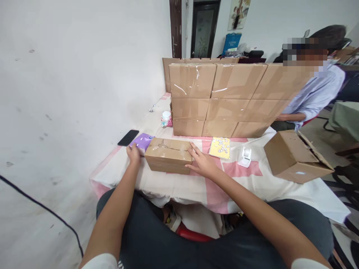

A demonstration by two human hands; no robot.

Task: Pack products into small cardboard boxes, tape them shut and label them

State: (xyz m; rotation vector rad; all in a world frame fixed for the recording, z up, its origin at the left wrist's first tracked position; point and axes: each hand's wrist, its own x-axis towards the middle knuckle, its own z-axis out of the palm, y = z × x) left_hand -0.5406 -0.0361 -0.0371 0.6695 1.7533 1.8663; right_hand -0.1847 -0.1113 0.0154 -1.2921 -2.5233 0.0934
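My left hand (134, 154) is closed on the near left edge of a purple soft pack (143, 142), which looks like a tissue pack. The pack lies against the left end of a long taped cardboard box (169, 155), partly behind it. Across the box's top runs a dark, jagged line. At the box's right end, my right hand (204, 162) rests with fingers spread, the fingertips on its top edge and side. A black phone (128, 138) lies flat just left of the purple pack.
Stacked taped boxes (224, 99) form a wall behind. A yellow patterned card (220, 148), a white tape dispenser (245, 157) and a partly open carton (297, 157) stand to the right. A small pink pack (166, 120) lies behind. Another person (319, 89) sits at far right.
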